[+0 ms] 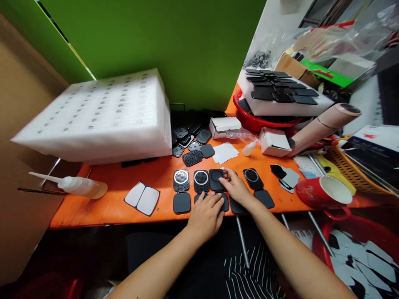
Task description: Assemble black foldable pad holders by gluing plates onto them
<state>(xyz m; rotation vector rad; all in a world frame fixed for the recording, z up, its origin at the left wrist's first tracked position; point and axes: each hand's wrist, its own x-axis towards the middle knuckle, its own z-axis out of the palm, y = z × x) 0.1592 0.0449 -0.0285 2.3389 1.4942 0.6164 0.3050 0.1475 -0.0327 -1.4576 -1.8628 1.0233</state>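
Pinching a black plate [214, 180] — right hand [236, 187]; loosely spread over panels [226, 201] — left hand [205, 215].

Black hinged holder [214, 178], third from left in row — opened flat, round-cornered, dark-ringed; second holder [201, 178] — alike, silver-ringed, just beside.

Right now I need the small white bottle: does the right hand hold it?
No, the bottle sits by a box, beyond the right hand.

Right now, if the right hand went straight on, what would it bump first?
Probably the black square panel; the right hand already seems to touch its edge, though depth is unclear.
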